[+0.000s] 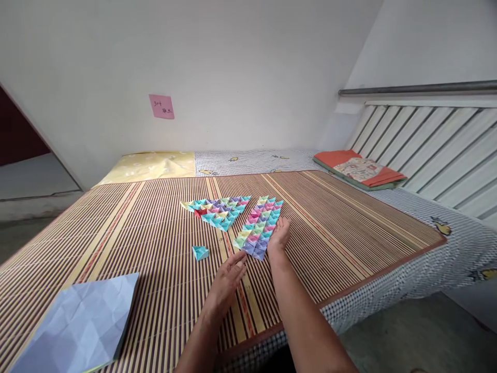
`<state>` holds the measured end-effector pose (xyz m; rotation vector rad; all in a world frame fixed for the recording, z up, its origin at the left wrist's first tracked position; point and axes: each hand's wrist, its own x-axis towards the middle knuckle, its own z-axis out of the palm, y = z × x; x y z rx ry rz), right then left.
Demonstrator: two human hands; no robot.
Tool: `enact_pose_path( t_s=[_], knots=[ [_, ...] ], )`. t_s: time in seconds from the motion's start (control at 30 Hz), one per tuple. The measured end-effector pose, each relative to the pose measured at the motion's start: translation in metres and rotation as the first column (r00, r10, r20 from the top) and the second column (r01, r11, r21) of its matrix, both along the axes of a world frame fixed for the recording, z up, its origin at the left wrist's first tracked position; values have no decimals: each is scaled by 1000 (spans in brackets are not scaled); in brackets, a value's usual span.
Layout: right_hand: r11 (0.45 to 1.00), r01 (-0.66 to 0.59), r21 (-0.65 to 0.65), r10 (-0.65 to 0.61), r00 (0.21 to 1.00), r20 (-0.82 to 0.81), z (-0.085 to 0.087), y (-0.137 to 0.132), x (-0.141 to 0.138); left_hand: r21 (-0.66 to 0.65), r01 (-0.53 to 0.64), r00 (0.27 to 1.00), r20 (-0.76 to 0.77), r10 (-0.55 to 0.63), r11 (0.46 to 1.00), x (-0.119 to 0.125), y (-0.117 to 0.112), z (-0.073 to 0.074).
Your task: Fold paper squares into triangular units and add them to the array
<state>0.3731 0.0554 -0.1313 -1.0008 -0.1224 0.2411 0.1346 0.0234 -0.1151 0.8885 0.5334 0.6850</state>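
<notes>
Two flat panels of folded paper pieces in pastel colours lie on a striped bamboo mat [341, 233]. My right hand [278, 235] rests flat and open against the right edge of the long rectangular panel [259, 226]. My left hand [229, 274], fingers stretched out and open, lies on the mat just below that panel's near corner. A triangular panel [219, 210] sits to the left of it. One loose teal folded piece [200, 253] lies on the mat left of my left hand.
A creased blue paper sheet [77, 326] lies at the mat's near left corner. Folded orange and patterned cloth [359, 170] sits at the far right on the bed. A pink note [161, 106] hangs on the wall. A slatted headboard [438, 150] stands at right.
</notes>
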Motion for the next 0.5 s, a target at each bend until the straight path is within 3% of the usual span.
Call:
enact_pose_path(
  t_s=[0.27,0.5],
  knots=[
    [996,91,16,-89,992,-85,7,-1,-5,-44,-49,998,25,50,998,2,0,-1],
    [993,112,27,-109,989,-101,-8,-21,-40,-89,-190,979,61,196,978,2,4,-4]
  ],
)
